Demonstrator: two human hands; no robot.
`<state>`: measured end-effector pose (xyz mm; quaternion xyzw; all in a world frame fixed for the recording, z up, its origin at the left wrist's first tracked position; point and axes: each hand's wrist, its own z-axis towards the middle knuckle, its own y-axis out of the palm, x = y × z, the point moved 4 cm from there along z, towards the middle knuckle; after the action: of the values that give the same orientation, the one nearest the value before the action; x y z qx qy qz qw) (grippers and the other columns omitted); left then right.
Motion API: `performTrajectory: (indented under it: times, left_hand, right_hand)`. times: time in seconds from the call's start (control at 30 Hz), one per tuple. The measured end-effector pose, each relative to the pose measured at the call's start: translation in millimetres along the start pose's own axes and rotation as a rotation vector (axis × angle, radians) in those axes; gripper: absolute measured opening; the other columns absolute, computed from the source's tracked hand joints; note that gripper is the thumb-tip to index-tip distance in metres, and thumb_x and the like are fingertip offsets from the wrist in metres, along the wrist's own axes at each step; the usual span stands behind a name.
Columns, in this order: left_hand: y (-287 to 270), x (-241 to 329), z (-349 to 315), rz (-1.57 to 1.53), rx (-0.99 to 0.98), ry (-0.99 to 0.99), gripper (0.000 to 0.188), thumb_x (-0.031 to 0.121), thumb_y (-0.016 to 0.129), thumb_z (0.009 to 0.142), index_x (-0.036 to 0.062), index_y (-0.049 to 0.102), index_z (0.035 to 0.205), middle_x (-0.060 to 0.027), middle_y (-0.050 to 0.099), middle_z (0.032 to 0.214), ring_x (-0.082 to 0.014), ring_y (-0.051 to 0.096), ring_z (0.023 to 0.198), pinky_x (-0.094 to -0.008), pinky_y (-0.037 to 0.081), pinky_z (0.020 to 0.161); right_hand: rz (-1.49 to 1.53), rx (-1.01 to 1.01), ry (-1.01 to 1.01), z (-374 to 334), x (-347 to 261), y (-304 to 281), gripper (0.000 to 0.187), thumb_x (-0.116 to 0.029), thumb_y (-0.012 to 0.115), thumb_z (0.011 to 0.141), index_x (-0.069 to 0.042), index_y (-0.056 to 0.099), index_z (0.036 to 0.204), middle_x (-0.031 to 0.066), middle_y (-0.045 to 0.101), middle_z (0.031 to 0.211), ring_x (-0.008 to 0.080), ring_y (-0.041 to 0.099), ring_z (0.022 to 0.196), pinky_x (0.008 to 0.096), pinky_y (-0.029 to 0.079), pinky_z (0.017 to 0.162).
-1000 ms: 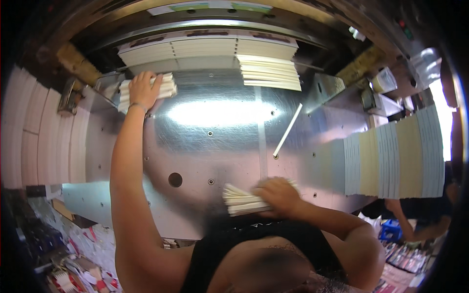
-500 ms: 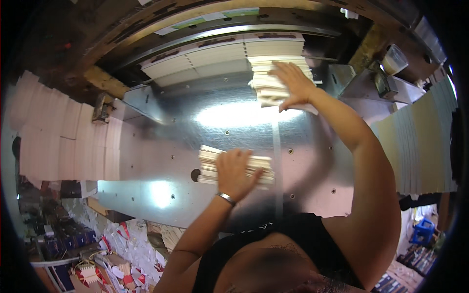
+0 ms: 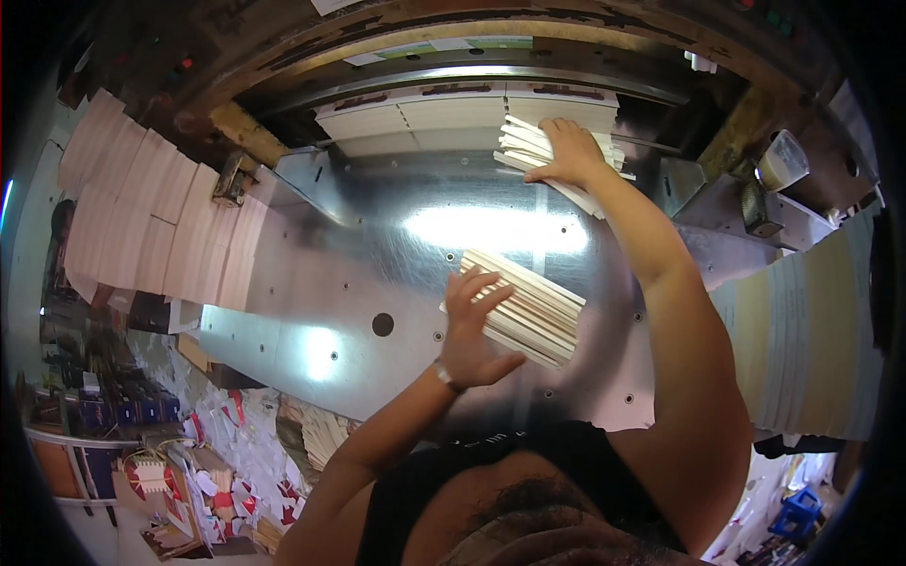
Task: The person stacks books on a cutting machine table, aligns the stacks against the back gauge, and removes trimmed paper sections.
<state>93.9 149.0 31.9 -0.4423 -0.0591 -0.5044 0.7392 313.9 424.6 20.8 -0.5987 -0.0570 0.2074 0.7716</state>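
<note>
We see the near bundle of pale strips lying aslant on the metal table, its long edges running from upper left to lower right. Our left hand is at its left end, fingers spread over the strips and thumb held well away, so this grip is wide. Farther off, our right hand lies over the far bundle of strips, fingers on top and thumb at the near edge; we cannot tell whether this grip is pressing tight. The strip ends fan out unevenly there, and some jut toward us. Between the two bundles we see a band of shining metal, and a broader stretch of it left of the near bundle, with a round hole in it. Just behind the far bundle, a row of paper stacks bounds the back. Tall pale stacks border the left side, and bluish and cream stacks the right, near our right arm. A clear cup tilts above the right corner; white paper scraps lie beyond the table's front left edge.
</note>
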Motion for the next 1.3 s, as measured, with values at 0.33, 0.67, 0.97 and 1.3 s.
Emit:
performTrajectory:
  times: [0.33, 0.67, 0.97, 1.3]
  left_hand:
    - [-107.6, 13.9, -177.8, 0.401, 0.538, -0.594, 0.064, 0.024, 0.065, 0.089, -0.0036, 0.039, 0.141, -0.0201, 0.045, 0.142, -0.0336, 0.04, 0.134, -0.046, 0.028, 0.114]
    - [-71.6, 1.8, -284.1, -0.271, 0.92, -1.059, 0.081, 0.017, 0.063, 0.092, -0.0079, 0.015, 0.152, -0.0218, 0.027, 0.154, -0.032, 0.031, 0.14, -0.0426, 0.021, 0.118]
    - [-38.9, 32.6, -245.7, -0.889, 0.777, -1.045, 0.121, 0.038, 0.078, 0.083, -0.0065, -0.01, 0.154, -0.0244, 0.014, 0.161, -0.0273, 0.016, 0.149, -0.0349, 0.016, 0.121]
    - [-94.6, 41.4, -334.1, -1.561, 1.28, -0.453, 0.08, 0.054, 0.054, 0.093, 0.0065, 0.028, 0.153, -0.0184, 0.044, 0.149, -0.0345, 0.048, 0.133, -0.0489, 0.04, 0.112]
  right_hand:
    - [-0.015, -0.122, 0.053, -9.6, -5.4, -7.4, 0.1, -0.07, 0.08, 0.057, -0.003, 0.058, 0.126, 0.0204, 0.056, 0.126, 0.037, 0.052, 0.122, 0.0455, 0.044, 0.103]
    - [0.086, -0.373, -0.115, -166.3, -127.7, -34.4, 0.14, -0.059, 0.089, 0.048, -0.021, 0.012, 0.16, 0.0314, 0.029, 0.154, 0.0472, 0.033, 0.14, 0.0461, 0.032, 0.115]
    - [0.277, -0.417, -0.333, -257.1, -299.7, -38.2, 0.143, -0.045, 0.094, 0.046, -0.014, 0.012, 0.159, 0.0358, 0.024, 0.154, 0.0496, 0.025, 0.143, 0.0541, 0.023, 0.118]
    - [0.862, -0.809, -1.053, -291.7, -461.5, -29.4, 0.124, -0.056, 0.08, 0.068, -0.004, 0.012, 0.158, 0.0235, 0.018, 0.162, 0.041, 0.013, 0.151, 0.0481, 0.016, 0.121]
